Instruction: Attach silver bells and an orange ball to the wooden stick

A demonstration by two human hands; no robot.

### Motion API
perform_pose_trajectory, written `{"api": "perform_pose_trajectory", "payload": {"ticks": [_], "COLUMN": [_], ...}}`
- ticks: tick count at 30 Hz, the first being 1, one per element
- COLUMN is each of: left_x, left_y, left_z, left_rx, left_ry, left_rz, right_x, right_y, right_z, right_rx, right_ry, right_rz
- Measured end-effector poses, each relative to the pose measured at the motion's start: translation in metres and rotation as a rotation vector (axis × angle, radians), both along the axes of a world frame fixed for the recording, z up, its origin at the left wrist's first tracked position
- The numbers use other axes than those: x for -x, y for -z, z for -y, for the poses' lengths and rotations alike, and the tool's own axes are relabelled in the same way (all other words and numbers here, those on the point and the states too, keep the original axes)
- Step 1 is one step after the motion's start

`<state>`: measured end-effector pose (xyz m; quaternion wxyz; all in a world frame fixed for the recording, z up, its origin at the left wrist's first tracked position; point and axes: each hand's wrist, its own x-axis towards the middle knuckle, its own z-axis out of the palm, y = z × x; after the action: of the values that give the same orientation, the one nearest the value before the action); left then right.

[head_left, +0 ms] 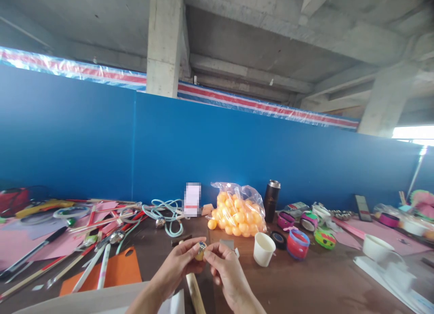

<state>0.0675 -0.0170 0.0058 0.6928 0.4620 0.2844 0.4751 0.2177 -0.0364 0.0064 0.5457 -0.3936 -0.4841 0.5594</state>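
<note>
In front of me, above the table, both hands meet at a small shiny ball (200, 250), silvery with a yellowish lower side. My left hand (181, 264) pinches it from the left, thumb and forefinger closed. On the other side, my right hand (225, 266) has its thumb and fingertips pressed against it. The fingers hide part of the ball. Beneath the hands lies a wooden handle (195, 293), and a black hammer head (181, 240) shows just beyond the left hand. To the right of my right hand stands a white paper cup (264, 250).
Behind the hands sits a clear bag of orange balls (237, 212), beside a black bottle (271, 200). A phone (192, 201) leans at the back near a pale cord (164, 210). Sticks and an orange sheet (122, 269) clutter the left; small colourful pouches (298, 244) lie right.
</note>
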Motion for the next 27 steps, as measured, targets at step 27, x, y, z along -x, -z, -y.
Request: {"api": "perform_pose_trajectory", "payload": {"ticks": [27], "left_x": [-0.0009], "left_y": [-0.0009], "left_z": [-0.0003], "left_rx": [0.009], "left_ry": [-0.024], "left_rz": [-0.058], "right_x": [0.0000], "right_y": [0.0049], "right_z": [-0.0025], "right_rx": [-0.010], "right_ry": [-0.004], "right_rz": [0.091]}}
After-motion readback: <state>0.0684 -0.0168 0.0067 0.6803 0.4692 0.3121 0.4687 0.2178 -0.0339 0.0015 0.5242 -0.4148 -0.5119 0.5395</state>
